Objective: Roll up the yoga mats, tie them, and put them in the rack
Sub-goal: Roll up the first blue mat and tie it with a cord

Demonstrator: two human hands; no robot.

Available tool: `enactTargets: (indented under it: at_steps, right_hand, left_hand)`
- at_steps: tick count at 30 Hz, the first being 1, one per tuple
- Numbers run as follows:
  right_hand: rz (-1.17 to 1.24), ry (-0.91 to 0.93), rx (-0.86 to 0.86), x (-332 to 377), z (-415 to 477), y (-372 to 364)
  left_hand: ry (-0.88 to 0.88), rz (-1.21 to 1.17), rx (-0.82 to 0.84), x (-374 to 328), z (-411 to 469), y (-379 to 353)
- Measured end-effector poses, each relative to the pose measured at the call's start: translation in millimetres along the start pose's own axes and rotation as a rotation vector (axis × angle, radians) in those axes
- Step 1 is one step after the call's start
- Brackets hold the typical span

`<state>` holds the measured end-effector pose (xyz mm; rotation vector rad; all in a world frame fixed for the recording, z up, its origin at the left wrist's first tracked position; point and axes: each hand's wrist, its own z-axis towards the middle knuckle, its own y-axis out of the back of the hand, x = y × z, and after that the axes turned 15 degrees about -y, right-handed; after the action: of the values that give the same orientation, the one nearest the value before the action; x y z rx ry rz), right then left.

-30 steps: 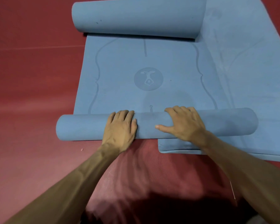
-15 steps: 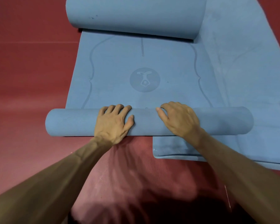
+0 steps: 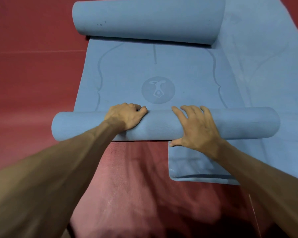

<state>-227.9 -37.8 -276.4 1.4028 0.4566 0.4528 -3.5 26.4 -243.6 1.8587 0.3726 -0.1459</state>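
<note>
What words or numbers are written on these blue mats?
No words or numbers can be read.
The round emblem on the half-rolled mat: a picture, no letters.
The faint marks near the other mat's corner: too blurred to read.

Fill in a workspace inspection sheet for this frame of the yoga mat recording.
Surface: red floor, ribbed.
Job's things: blue near roll under both hands; flat stretch with round logo beyond it; far roll at that stretch's far edge; second mat flat on the right, under the near roll's right end. No tie or rack in view.
Clutter: nothing seen.
Grippers: left hand curls over the near roll; right hand presses it, fingers spread.
Cables: nothing seen.
Surroundings: nothing seen.
</note>
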Motion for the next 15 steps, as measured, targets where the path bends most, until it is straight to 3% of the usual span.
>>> enactTargets:
  at_steps: [6, 15]
  right_hand:
    - [0.003, 0.011, 0.043, 0.3, 8.6, 11.0]
    - [0.006, 0.033, 0.360, 2.8, -3.4, 47.7]
  left_hand:
    - [-0.051, 0.054, -0.125, -2.6, -11.0, -6.2]
    - [-0.125, 0.153, -0.246, -9.2, -68.0, -30.2]
